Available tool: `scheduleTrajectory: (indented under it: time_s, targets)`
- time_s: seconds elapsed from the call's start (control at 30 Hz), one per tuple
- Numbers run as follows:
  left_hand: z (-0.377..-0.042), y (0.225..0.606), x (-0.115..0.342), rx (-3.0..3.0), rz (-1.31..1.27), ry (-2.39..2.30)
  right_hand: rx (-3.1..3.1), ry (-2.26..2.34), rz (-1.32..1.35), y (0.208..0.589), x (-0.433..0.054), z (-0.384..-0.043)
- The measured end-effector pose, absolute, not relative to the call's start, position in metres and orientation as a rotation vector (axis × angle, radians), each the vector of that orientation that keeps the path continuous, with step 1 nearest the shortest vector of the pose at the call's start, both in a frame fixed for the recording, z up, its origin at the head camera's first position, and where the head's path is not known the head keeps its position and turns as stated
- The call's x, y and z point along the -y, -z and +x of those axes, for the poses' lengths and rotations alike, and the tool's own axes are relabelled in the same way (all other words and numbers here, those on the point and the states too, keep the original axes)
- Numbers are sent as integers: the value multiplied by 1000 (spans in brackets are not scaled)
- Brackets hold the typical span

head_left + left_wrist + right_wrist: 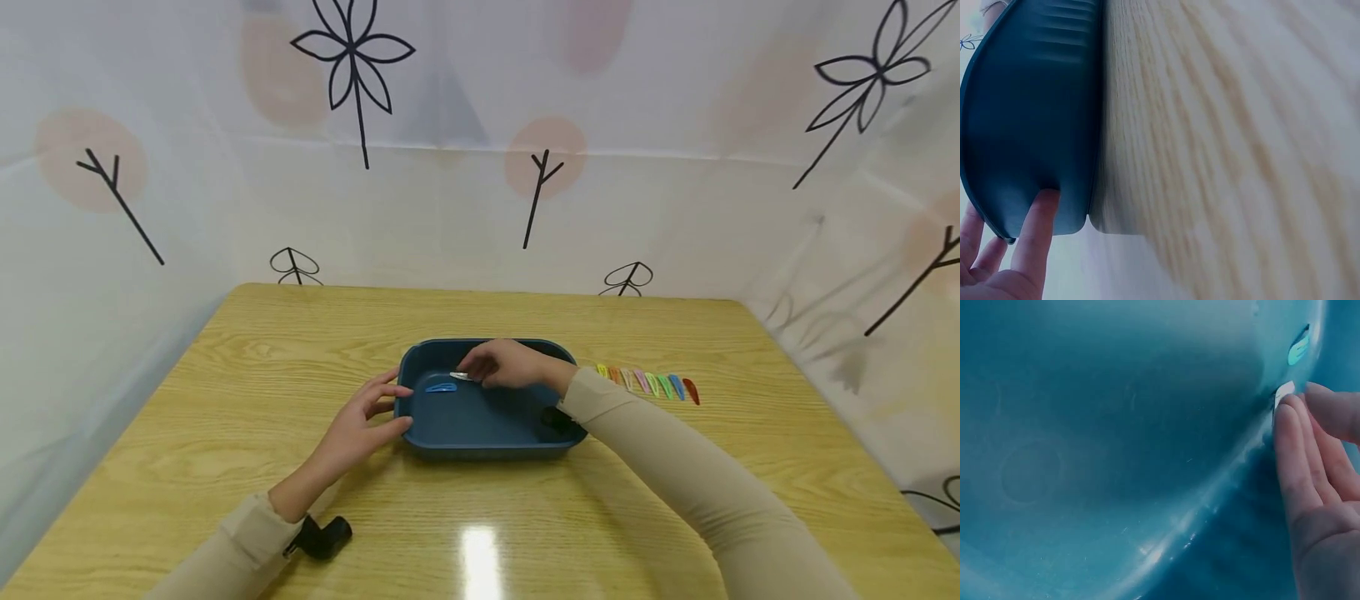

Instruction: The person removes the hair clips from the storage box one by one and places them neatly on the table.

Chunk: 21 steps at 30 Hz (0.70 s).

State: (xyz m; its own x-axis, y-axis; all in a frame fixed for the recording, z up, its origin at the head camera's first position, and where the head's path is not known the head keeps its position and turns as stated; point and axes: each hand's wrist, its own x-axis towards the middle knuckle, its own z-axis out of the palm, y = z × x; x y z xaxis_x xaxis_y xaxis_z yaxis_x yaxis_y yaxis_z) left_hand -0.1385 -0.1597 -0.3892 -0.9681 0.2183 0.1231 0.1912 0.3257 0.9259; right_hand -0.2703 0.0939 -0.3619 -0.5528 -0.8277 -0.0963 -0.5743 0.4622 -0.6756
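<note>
A dark blue plastic basin [487, 452] stands on the table, holding a blue hair clip [441, 387] and a white hair clip [461, 377]. My left hand [367, 418] is at the basin's left end with fingers spread; in the left wrist view the thumb [1038, 231] touches the outer wall and other fingers reach the rim. Inside the basin, my right hand [510, 364] pinches the white hair clip [1284, 392] at its fingertips, near the far wall. The blue clip [1299, 349] lies close by, looking turquoise in the right wrist view.
Right of the basin, a row of several hair clips [648, 383] in different colours lies on the wooden table [300, 358]. Behind it hangs a pale patterned cloth [450, 208]. Black wrist cameras [322, 539] sit at both cuffs.
</note>
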Motion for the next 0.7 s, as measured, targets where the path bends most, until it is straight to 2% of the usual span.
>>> scheduleTrajectory:
  time_s: [0.7]
  targets:
    - [-138, 389, 158, -2534, 385, -1773, -2232, 857, -1195, 367, -94, -269]
